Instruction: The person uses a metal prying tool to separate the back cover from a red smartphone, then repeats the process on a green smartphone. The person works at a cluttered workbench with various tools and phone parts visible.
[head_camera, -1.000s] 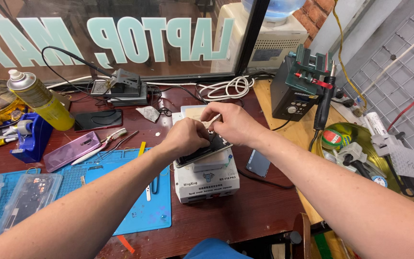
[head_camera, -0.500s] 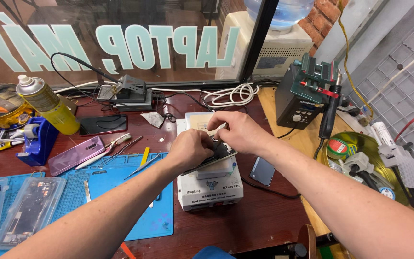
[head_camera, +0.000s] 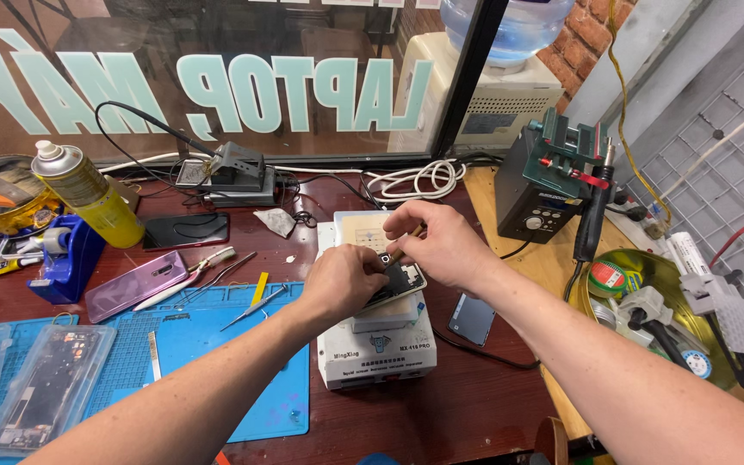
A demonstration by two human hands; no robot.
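An opened smartphone (head_camera: 399,282) lies on top of a white heating-plate box (head_camera: 376,344) near the middle of the dark red bench (head_camera: 475,405), its long axis running from lower left to upper right, tilted a little against the box's edges. The left hand (head_camera: 342,282) sits on the phone's lower-left end, fingers curled down and pressing it in place. The right hand (head_camera: 437,243) is at the upper-right end, just above the phone, fingers pinched narrow around a thin tool (head_camera: 403,251) whose tip points down and left into the open body; this hand is the nearer one to the exposed parts. The box carries a blue triangular mark and a dark line of print on its front face. A second, dark phone (head_camera: 473,319) lies flat just right of the box. To the left sit a blue silicone mat (head_camera: 208,344), a purple phone (head_camera: 137,285), a yellow spray can (head_camera: 88,194) and a blue tape dispenser (head_camera: 66,258). Large pale green letters (head_camera: 303,95) run mirrored across the window behind.
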